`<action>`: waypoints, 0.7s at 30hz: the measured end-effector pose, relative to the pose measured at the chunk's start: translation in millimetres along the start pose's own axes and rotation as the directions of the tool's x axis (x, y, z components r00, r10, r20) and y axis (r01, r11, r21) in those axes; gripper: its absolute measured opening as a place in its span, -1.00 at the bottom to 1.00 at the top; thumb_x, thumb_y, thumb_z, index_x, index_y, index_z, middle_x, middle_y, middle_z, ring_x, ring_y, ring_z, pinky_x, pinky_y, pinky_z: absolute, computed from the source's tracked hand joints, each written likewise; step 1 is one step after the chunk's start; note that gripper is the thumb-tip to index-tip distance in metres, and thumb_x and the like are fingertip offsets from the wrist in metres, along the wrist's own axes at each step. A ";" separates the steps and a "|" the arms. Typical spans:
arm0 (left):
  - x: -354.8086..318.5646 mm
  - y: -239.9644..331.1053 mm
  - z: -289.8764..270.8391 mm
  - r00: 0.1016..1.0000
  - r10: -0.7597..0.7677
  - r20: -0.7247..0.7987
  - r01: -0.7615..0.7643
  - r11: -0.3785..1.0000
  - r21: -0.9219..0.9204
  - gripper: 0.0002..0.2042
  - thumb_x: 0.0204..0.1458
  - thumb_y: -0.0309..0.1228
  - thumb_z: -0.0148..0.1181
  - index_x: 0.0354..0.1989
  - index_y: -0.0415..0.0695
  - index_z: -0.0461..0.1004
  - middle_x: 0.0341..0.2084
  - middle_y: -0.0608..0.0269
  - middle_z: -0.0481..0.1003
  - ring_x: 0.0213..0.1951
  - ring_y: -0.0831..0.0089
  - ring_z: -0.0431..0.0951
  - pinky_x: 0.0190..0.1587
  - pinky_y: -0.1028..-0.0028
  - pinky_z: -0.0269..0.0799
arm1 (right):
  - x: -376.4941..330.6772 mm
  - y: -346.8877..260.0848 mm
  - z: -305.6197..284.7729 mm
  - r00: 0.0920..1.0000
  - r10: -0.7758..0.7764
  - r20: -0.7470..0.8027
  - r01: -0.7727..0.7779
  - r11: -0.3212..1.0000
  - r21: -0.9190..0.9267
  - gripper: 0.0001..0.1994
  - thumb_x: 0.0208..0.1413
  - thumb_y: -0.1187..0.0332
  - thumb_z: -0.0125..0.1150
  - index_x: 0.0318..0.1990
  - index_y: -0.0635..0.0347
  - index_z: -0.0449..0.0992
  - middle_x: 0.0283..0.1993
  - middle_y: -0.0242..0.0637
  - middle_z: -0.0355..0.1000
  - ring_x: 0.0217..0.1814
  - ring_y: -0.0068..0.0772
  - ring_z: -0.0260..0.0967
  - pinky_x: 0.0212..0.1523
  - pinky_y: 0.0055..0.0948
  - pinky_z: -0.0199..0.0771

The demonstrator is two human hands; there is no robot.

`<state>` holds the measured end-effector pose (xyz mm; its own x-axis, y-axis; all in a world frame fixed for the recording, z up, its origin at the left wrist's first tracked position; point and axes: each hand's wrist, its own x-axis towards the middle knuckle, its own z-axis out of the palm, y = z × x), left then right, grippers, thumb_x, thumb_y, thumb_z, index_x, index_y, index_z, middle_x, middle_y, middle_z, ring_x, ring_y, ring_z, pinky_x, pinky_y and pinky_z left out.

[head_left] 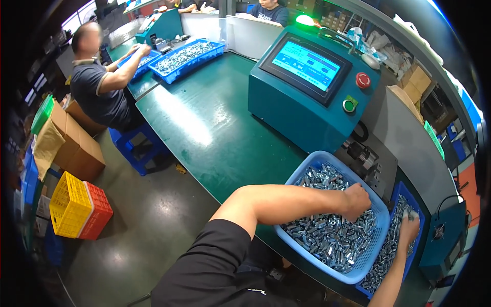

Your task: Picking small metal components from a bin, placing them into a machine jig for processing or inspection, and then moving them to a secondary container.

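Observation:
A light blue plastic basket [377, 250] full of small silvery metal parts [327, 243] stands in front of me on the green bench. My left hand [356, 202] is over the basket's right side, fingers curled closed; what they hold, if anything, is hidden. Right of the basket sits a darker blue tray [420, 240] with more small metal parts. Reaching into that tray, my right hand [409, 227] has its fingers bunched among the parts, with whitish covering at the fingertips. I cannot make out what it grips.
Beyond the basket stands a teal machine [299, 120] with a lit screen, red button and green button. A metal fixture [362, 156] sits beside the basket. Farther left, a co-worker [99, 87] handles parts at blue trays [186, 59]. Yellow and red crates [76, 207] stand on the floor.

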<state>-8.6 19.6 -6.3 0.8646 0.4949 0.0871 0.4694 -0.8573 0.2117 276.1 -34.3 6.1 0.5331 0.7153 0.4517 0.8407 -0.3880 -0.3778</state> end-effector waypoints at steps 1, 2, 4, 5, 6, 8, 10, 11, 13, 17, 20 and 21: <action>2.3 1.1 -1.8 1.000 0.023 0.009 -0.023 1.000 0.000 -0.77 -0.33 -0.30 0.24 -0.43 -0.07 0.58 -0.37 0.19 0.56 -0.15 0.25 0.51 -0.02 0.28 0.29 | 6.2 -6.5 3.2 0.995 0.080 0.062 -0.092 0.968 0.233 -0.69 -0.01 0.25 0.28 -0.16 0.25 0.50 -0.53 -0.20 0.47 -0.56 -0.40 0.39 -0.48 -0.42 0.36; 4.3 1.2 -4.5 0.999 0.032 -0.005 -0.032 0.999 0.010 -0.77 -0.33 -0.31 0.23 -0.43 -0.06 0.58 -0.38 0.19 0.55 -0.16 0.24 0.51 -0.03 0.27 0.31 | 13.2 -12.4 10.2 0.980 0.147 0.132 -0.191 0.873 0.449 -0.68 0.01 0.27 0.28 -0.12 0.25 0.50 -0.55 -0.22 0.46 -0.58 -0.47 0.35 -0.51 -0.48 0.34; 11.2 2.1 -10.9 0.997 0.066 -0.029 -0.066 0.998 0.001 -0.77 -0.35 -0.32 0.23 -0.43 -0.06 0.57 -0.40 0.15 0.54 -0.18 0.19 0.51 -0.05 0.24 0.36 | 25.9 -7.6 42.1 0.957 -0.258 -0.135 0.291 0.872 0.393 -0.69 -0.06 0.39 0.29 -0.12 0.29 0.52 -0.27 -0.25 0.52 -0.59 -0.55 0.30 -0.56 -0.50 0.31; 9.7 -3.2 -10.6 0.997 0.075 -0.022 -0.075 0.997 -0.016 -0.77 -0.36 -0.33 0.23 -0.43 -0.07 0.57 -0.41 0.13 0.53 -0.19 0.15 0.51 -0.07 0.23 0.38 | 22.1 -29.0 52.6 0.942 -0.320 -0.105 0.331 0.823 0.461 -0.69 -0.09 0.41 0.28 -0.13 0.27 0.54 -0.14 -0.27 0.51 -0.53 -0.57 0.33 -0.52 -0.51 0.35; 1.8 -11.4 -8.0 0.997 0.028 -0.072 -0.031 0.999 -0.036 -0.78 -0.36 -0.35 0.24 -0.44 -0.09 0.56 -0.42 0.11 0.52 -0.20 0.12 0.51 -0.08 0.23 0.39 | 7.4 -82.7 49.3 0.985 -0.093 0.142 -0.016 0.785 0.620 -0.67 -0.09 0.39 0.29 -0.11 0.26 0.53 -0.13 -0.25 0.51 -0.51 -0.55 0.36 -0.44 -0.51 0.39; -5.4 -20.6 -12.5 0.977 0.037 -0.210 -0.057 0.994 -0.093 -0.79 -0.36 -0.40 0.25 -0.45 -0.11 0.54 -0.44 0.10 0.51 -0.22 0.09 0.50 -0.09 0.22 0.41 | -2.8 -134.9 42.0 0.922 0.100 0.373 -0.355 0.600 0.717 -0.61 -0.05 0.34 0.28 -0.03 0.27 0.46 -0.35 -0.15 0.53 -0.60 -0.39 0.41 -0.39 -0.46 0.44; 4.6 -24.6 -14.2 0.941 0.086 -0.329 -0.137 0.981 -0.137 -0.81 -0.33 -0.44 0.26 -0.44 -0.12 0.54 -0.45 0.11 0.51 -0.24 0.09 0.50 -0.11 0.22 0.42 | -3.8 -124.9 74.4 0.996 0.029 0.080 -0.079 0.670 0.738 -0.63 0.04 0.29 0.23 0.00 0.18 0.42 -0.57 -0.23 0.50 -0.61 -0.45 0.41 -0.57 -0.42 0.34; 10.6 -25.1 -13.6 0.928 0.083 -0.362 -0.146 0.978 -0.150 -0.82 -0.30 -0.46 0.26 -0.43 -0.12 0.53 -0.45 0.11 0.51 -0.25 0.11 0.50 -0.13 0.24 0.42 | -3.7 -113.1 85.8 0.986 -0.068 -0.154 0.134 0.871 0.473 -0.62 0.01 0.30 0.23 0.01 0.13 0.43 -0.56 -0.19 0.49 -0.55 -0.27 0.45 -0.48 -0.30 0.40; 8.9 -22.5 -24.2 0.909 0.065 -0.411 -0.171 0.958 -0.228 -0.84 -0.25 -0.49 0.27 -0.42 -0.13 0.53 -0.45 0.13 0.52 -0.28 0.13 0.50 -0.18 0.27 0.42 | -14.9 -124.1 68.0 0.999 -0.003 -0.047 0.025 0.886 0.463 -0.63 -0.05 0.31 0.23 -0.02 0.05 0.46 -0.45 -0.10 0.49 -0.39 -0.01 0.45 -0.37 -0.16 0.42; 17.4 -14.0 -29.6 0.910 0.073 -0.408 -0.158 0.971 -0.178 -0.85 -0.22 -0.56 0.27 -0.40 -0.13 0.54 -0.46 0.18 0.52 -0.33 0.20 0.50 -0.25 0.34 0.42 | -14.2 -108.5 56.5 0.998 0.058 -0.028 -0.035 0.858 0.512 -0.68 -0.04 0.30 0.18 -0.06 0.04 0.48 -0.40 -0.07 0.50 -0.29 0.00 0.47 -0.26 -0.16 0.44; 15.9 -18.2 -44.8 0.886 0.065 -0.460 -0.125 0.987 -0.103 -0.83 -0.24 -0.58 0.26 -0.40 -0.13 0.56 -0.44 0.20 0.51 -0.34 0.23 0.48 -0.27 0.37 0.42 | -14.4 -111.0 59.2 0.997 0.083 0.007 -0.075 0.857 0.509 -0.67 -0.05 0.30 0.18 -0.07 0.05 0.49 -0.41 -0.09 0.50 -0.31 0.00 0.47 -0.26 -0.14 0.44; 15.7 -19.3 -47.7 0.886 0.013 -0.464 -0.049 0.997 -0.067 -0.83 -0.25 -0.59 0.26 -0.40 -0.13 0.56 -0.44 0.21 0.51 -0.34 0.23 0.47 -0.28 0.38 0.42 | -14.5 -112.0 59.1 0.996 0.086 0.004 -0.076 0.857 0.510 -0.67 -0.05 0.30 0.18 -0.07 0.05 0.49 -0.41 -0.09 0.50 -0.31 0.00 0.47 -0.26 -0.14 0.44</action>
<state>-12.6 50.7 37.4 0.6889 0.4934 0.5311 0.4130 -0.8692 0.2719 168.6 33.1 -6.0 0.6026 0.6821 0.4142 0.6314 -0.0901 -0.7702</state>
